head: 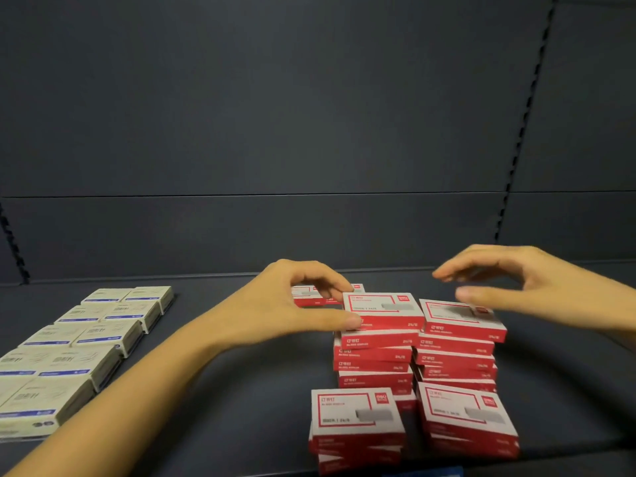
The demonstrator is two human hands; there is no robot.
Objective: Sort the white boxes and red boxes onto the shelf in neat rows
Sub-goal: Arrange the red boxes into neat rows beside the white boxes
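Observation:
Red boxes stand in stacks on the dark shelf [241,390] at centre right: two tall stacks, left [378,342] and right [461,346], two lower stacks in front [358,421] [468,421], and more red boxes behind [306,294]. My left hand [292,308] pinches the top red box [382,306] of the left tall stack, thumb on its front edge and fingers on its back edge. My right hand [516,280] hovers open above the right tall stack's top box [463,320], which sits slightly askew. White boxes [89,339] lie in two neat rows at the left.
The dark back panel [309,132] rises behind the shelf, with slotted uprights at left [13,249] and right [523,132]. A blue edge [426,472] shows at the bottom. Bare shelf lies between the white rows and the red stacks.

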